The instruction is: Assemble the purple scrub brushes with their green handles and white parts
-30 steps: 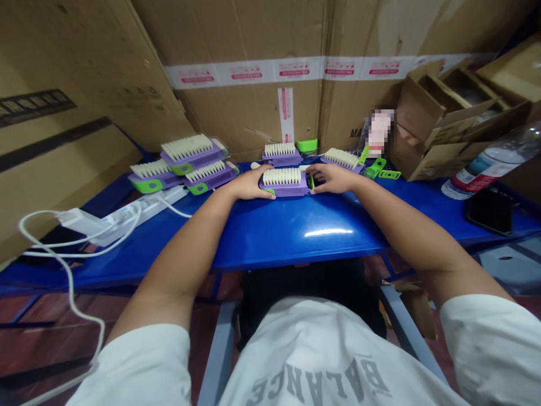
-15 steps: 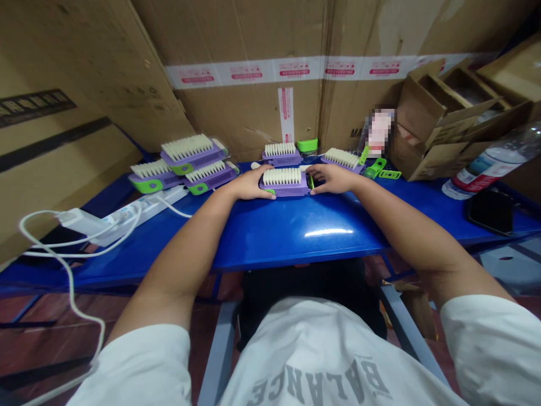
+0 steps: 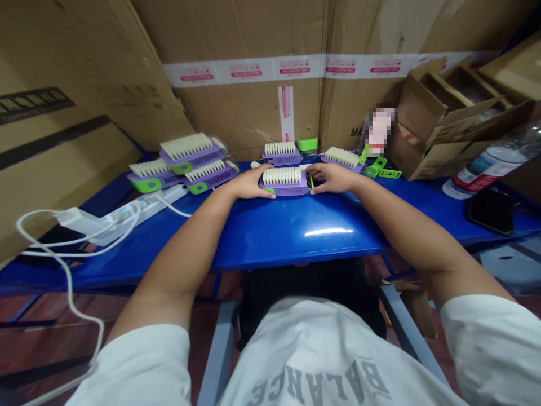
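Our left hand (image 3: 252, 185) and right hand (image 3: 332, 178) grip both ends of a purple bristle brush (image 3: 284, 183) on the blue desk (image 3: 270, 237); nearly nothing is changed from before.

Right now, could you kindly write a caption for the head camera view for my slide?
Left hand and right hand flank a purple scrub brush on a blue table.

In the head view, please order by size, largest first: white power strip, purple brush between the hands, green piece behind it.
1. White power strip and purple bristle brush: too close to rank, since the strip is nearer the camera.
2. Green plastic piece: clearly smallest.
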`<state>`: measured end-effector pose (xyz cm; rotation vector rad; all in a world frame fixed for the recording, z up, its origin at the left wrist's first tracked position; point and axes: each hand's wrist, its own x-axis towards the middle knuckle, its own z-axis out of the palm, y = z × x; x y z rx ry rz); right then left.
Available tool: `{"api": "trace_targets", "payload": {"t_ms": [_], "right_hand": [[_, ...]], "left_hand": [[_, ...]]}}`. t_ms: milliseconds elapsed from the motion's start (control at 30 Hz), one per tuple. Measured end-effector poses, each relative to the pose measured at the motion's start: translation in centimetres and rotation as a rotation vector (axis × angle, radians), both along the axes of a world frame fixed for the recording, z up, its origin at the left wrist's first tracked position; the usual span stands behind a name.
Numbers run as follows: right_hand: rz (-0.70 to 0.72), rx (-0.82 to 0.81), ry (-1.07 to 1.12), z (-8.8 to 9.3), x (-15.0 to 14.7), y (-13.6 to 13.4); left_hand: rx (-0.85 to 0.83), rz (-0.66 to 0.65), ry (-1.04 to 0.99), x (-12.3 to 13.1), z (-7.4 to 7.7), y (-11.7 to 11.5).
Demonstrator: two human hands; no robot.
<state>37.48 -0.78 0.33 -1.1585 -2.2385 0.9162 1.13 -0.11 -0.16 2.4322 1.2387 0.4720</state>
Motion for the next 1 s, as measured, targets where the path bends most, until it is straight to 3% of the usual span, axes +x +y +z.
{"api": "trace_targets", "payload": {"t_ms": [1000], "right_hand": [[0.062,0.006,0.018,-0.39,0.28,0.55]], "left_hand": [[-0.006,0.015,0.033,0.10,0.15,-0.16]]}}
